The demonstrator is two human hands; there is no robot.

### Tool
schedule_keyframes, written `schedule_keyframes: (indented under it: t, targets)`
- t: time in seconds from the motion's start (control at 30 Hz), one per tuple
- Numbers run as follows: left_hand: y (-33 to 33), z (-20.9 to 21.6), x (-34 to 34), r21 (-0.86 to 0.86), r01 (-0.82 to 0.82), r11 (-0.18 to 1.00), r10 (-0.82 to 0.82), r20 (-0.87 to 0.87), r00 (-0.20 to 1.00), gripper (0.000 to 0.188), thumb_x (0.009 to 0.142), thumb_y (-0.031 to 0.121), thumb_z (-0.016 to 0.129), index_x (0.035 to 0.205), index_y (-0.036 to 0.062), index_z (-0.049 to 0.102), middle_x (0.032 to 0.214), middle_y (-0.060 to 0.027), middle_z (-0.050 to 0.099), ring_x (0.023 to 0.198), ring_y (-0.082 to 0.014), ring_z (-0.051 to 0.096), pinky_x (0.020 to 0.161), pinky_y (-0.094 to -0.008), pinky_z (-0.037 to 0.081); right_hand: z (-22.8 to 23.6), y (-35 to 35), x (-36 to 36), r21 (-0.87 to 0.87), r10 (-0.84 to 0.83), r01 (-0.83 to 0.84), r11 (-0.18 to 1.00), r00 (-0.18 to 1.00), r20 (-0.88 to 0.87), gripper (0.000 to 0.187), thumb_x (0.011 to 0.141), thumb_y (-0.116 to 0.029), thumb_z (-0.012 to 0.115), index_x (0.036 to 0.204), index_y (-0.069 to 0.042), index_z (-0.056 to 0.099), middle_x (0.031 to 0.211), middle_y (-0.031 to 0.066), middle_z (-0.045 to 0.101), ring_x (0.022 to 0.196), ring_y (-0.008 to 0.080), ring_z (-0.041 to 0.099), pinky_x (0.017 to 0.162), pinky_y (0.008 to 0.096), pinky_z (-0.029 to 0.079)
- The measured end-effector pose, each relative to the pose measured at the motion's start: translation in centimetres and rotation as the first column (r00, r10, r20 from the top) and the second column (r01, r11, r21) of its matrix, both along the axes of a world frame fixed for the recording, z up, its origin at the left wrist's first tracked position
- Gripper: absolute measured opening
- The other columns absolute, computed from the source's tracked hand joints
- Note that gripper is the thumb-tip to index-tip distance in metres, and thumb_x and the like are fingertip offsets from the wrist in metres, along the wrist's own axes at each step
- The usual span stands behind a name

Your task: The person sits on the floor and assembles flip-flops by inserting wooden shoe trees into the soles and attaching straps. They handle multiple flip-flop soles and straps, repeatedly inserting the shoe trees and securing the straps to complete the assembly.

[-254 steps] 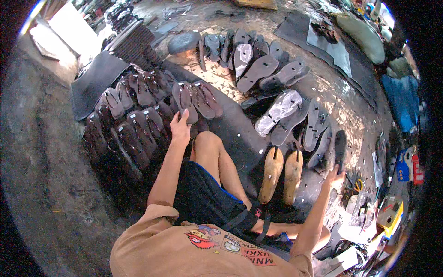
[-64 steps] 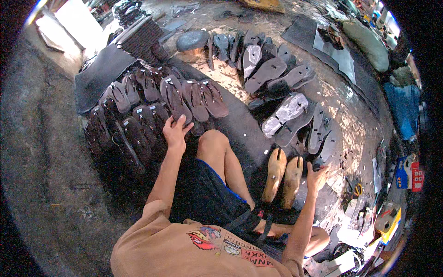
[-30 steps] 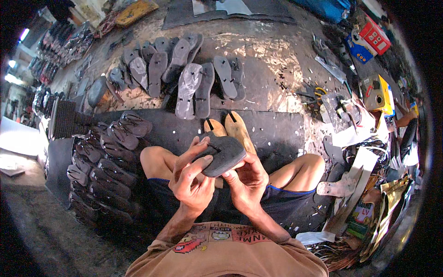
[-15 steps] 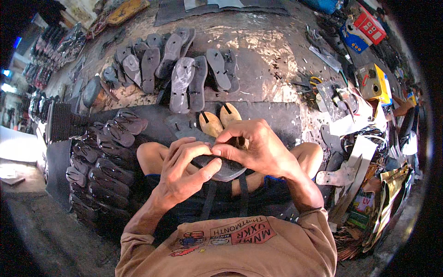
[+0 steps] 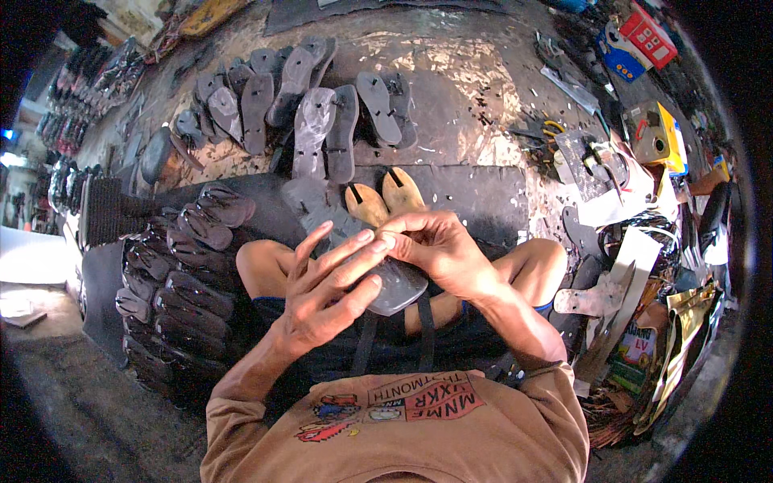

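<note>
Beneath the fingers [image 5: 350, 266] lies a grey sole [image 5: 400, 288].

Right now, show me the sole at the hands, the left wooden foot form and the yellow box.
Sole [image 5: 398, 288], head view: on the end nearest the body.
Left wooden foot form [image 5: 368, 207], head view: below its slot.
Yellow box [image 5: 673, 138], head view: on its yellow side.

Head cam: left fisheye of the worn pair, upright, pitched down. Near range: bare left hand [image 5: 322, 299] and bare right hand [image 5: 448, 251] mid-frame, brown printed fabric T-shirt [image 5: 394, 431] at bottom edge, grey-brown floor [image 5: 451, 101] farther up.
</note>
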State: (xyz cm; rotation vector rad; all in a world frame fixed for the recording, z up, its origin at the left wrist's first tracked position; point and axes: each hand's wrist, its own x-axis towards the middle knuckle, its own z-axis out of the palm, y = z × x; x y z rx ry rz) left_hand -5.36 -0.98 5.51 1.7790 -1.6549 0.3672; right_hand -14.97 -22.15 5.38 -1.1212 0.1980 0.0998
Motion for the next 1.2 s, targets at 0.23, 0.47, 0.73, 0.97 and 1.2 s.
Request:
schedule_keyframes:
  t: [0.23,0.47,0.73,0.97,1.2]
  targets:
    - [1.1,-2.5,1.2,0.071,0.086,0.994,-0.083,-0.047,0.995,0.042,0.079,0.004,0.078,0.117,0.0156,0.062,0.138,-0.0133,0.062,0.129,-0.0346,0.063,0.111,-0.0547,0.051,-4.3,1.1,0.5,-0.41,-0.129,0.13,0.903,0.991,0.031,0.021,0.097,-0.027,0.08,0.101,-0.007,0.084,0.083,0.0071,0.078,0.075,0.0149,0.07,0.073,0.0354,0.056]
    - [0.8,-2.0,1.4,0.147,0.067,0.987,-0.074,0.039,0.997,0.035,0.088,0.007,0.076,0.118,0.0141,0.059,0.144,-0.0156,0.061,0.135,-0.0364,0.06,0.113,-0.0564,0.05,-6.4,1.0,1.4,-0.276,-0.03,0.007,0.961,0.996,-0.079,0.029,0.099,-0.031,0.077,0.108,-0.004,0.083,0.089,0.0037,0.079,0.078,0.0122,0.07,0.071,0.0307,0.056]
    - [1.4,-3.1,1.9,0.088,0.138,0.987,-0.142,0.048,0.989,0.03,0.086,0.005,0.077,0.114,0.0105,0.066,0.128,-0.0127,0.071,0.122,-0.0342,0.068,0.107,-0.0575,0.054,-7.0,2.3,0.5,-0.051,-0.104,0.096,0.994,0.977,-0.187,0.042,0.098,-0.04,0.077,0.109,0.001,0.078,0.085,0.0007,0.075,0.074,0.0122,0.066,0.068,0.0281,0.053]
    - [2.0,-0.2,1.1,0.114,-0.053,0.992,0.111,-0.592,0.798,0.049,0.087,-0.006,0.064,0.132,0.0104,0.067,0.125,-0.0151,0.07,0.127,-0.0335,0.064,0.12,-0.0479,0.042,-5.8,2.0,-1.2,-0.59,-0.362,0.333,0.736,0.929,0.072,0.033,0.1,-0.03,0.074,0.098,0.003,0.072,0.078,0.0117,0.07,0.068,0.0179,0.064,0.063,0.0375,0.052]
    - [-1.5,-1.0,-1.9,0.099,-0.449,0.888,0.417,-0.589,0.693,0.026,0.075,0.011,0.095,0.098,0.0089,0.082,0.093,-0.0048,0.066,0.093,-0.0212,0.063,0.082,-0.0358,0.051,-3.1,4.4,-1.7,-0.468,-0.415,0.42,0.778,0.902,0.119,0.021,0.102,-0.023,0.075,0.097,-0.002,0.074,0.078,0.0034,0.07,0.068,0.0099,0.062,0.059,0.0284,0.051]
